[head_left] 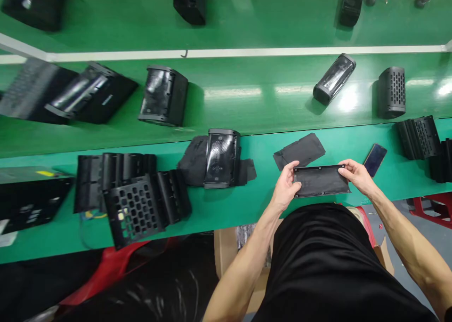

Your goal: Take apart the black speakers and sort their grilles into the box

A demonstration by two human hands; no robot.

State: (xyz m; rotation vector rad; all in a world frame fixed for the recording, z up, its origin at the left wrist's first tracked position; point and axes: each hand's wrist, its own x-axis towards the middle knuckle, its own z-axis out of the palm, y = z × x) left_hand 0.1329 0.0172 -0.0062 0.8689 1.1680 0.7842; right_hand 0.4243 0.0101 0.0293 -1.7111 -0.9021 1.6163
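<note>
The left hand (286, 187) and right hand (356, 175) pinched the panel (323, 181) at opposite ends, above the table (247, 214). It seemed light and stiff, best held by its rim. Beyond lay sheets (300, 150), then a casing (334, 79).

Your left hand (285, 188) and right hand (357, 176) are level with each other, a little apart in front of your body, each curled in a holding grip. Your left thumb (296, 187) points inward, well below the raised forefinger; your right thumb (344, 173) also points inward, close under the fingers. Both forearms are bare: your left forearm (243, 261) slants up and rightward from the bottom edge, your right forearm (406, 235) up and leftward from the lower right corner.
</note>
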